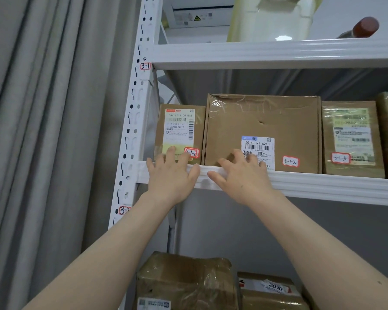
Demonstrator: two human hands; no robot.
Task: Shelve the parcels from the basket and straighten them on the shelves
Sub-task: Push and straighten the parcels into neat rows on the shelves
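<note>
Small parcel (179, 130), spread left hand (173, 175) touching, right hand (242, 175) on large parcel (262, 117)

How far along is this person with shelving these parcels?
Done: boxes tagged 3-1-1, 3-1-2 and 3-1-3 stand side by side on one shelf. In hand: the left hand and right hand touch the first two boxes' fronts, seemingly squaring them. Left: unclear; the basket is out of view, and the lower parcels look crooked.

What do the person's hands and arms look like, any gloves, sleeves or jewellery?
Both are bare. The left hand and the right hand wear no gloves, and no rings show. The left forearm and the right forearm are uncovered down to the frame edge: no sleeve, watch or bracelet is visible.
</note>
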